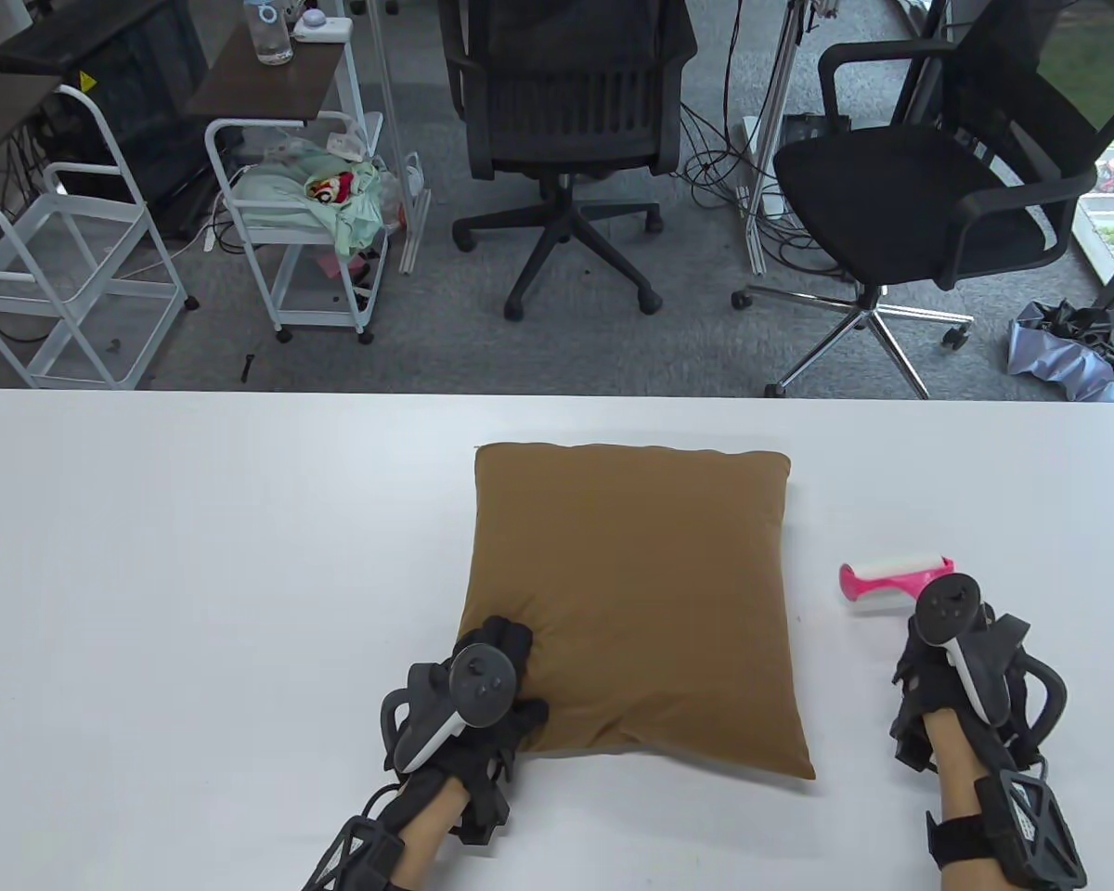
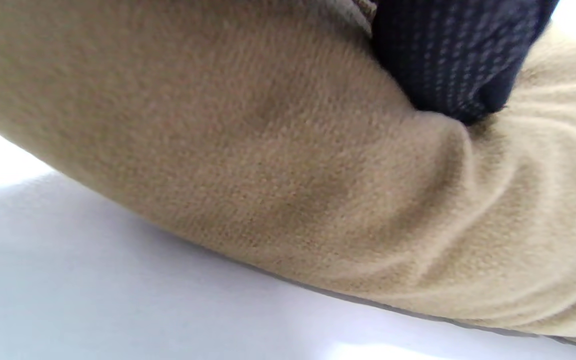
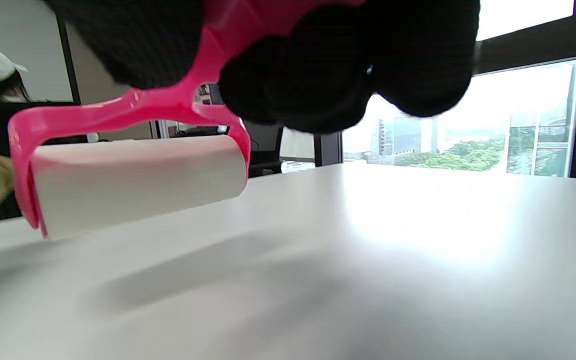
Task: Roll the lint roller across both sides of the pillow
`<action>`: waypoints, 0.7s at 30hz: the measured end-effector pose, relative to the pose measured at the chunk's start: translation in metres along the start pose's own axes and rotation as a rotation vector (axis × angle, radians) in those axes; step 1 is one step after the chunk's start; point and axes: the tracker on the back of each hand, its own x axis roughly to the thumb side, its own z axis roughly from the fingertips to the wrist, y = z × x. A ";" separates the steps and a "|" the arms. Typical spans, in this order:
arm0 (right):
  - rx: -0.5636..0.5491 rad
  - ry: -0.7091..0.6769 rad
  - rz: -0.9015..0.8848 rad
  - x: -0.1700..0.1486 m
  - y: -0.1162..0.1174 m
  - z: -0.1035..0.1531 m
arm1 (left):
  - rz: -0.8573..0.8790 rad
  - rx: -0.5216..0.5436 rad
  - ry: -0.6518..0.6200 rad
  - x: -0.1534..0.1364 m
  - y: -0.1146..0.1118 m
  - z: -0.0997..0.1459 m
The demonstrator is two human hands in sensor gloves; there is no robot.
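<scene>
A brown square pillow [image 1: 627, 594] lies flat on the white table [image 1: 195, 557]. My left hand [image 1: 497, 673] grips its near-left corner; in the left wrist view a dark gloved finger [image 2: 448, 55] presses into the tan pillow fabric [image 2: 268, 150]. A pink lint roller with a white roll [image 1: 891, 577] is to the right of the pillow. My right hand [image 1: 938, 640] holds its pink handle [image 3: 248, 30]. In the right wrist view the white roll [image 3: 138, 180] hangs just above the table, tilted slightly.
Two black office chairs [image 1: 566, 130] [image 1: 928, 186] and white wire carts [image 1: 306, 223] stand on the floor beyond the table's far edge [image 1: 557, 394]. A window [image 3: 468, 125] shows in the right wrist view.
</scene>
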 end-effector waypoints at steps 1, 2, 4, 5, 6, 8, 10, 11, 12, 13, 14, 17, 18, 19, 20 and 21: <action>-0.008 -0.012 -0.022 0.007 -0.005 0.000 | -0.001 0.000 0.000 0.000 0.000 0.000; -0.021 -0.043 -0.062 0.022 -0.015 -0.001 | -0.002 0.000 -0.001 0.000 0.000 0.000; -0.035 -0.084 -0.088 0.041 -0.025 -0.002 | -0.005 0.001 -0.003 0.000 0.000 0.000; -0.047 -0.120 -0.093 0.056 -0.032 -0.003 | -0.006 0.002 -0.003 0.000 0.000 0.000; -0.048 -0.136 -0.097 0.065 -0.035 -0.004 | -0.005 0.002 -0.003 0.000 -0.001 0.000; -0.034 -0.167 -0.118 0.084 -0.038 -0.008 | -0.005 0.003 -0.003 0.000 -0.001 0.000; -0.029 -0.189 -0.134 0.098 -0.037 -0.010 | -0.009 0.003 -0.002 0.001 -0.001 0.001; -0.027 -0.201 -0.138 0.105 -0.035 -0.010 | -0.011 0.003 -0.001 0.001 -0.001 0.001; -0.019 -0.212 -0.138 0.111 -0.032 -0.011 | -0.012 0.002 0.000 0.001 -0.001 0.001; -0.004 -0.223 -0.128 0.116 -0.028 -0.010 | -0.011 0.001 0.002 0.001 -0.001 0.001; 0.011 -0.233 -0.115 0.119 -0.024 -0.009 | -0.005 -0.002 0.006 0.001 -0.001 0.000; 0.025 -0.284 -0.074 0.123 -0.014 0.000 | 0.013 -0.003 0.013 0.001 -0.002 0.000; 0.026 -0.294 -0.071 0.122 -0.013 0.003 | 0.009 -0.002 0.014 0.001 -0.002 0.000; 0.029 -0.305 -0.066 0.121 -0.012 0.007 | 0.003 0.000 0.014 0.002 -0.002 0.000; 0.045 -0.319 -0.056 0.119 -0.013 0.012 | -0.001 0.000 0.014 0.002 -0.003 0.000; 0.056 -0.336 -0.040 0.117 -0.014 0.019 | -0.011 0.000 0.011 0.003 -0.003 0.000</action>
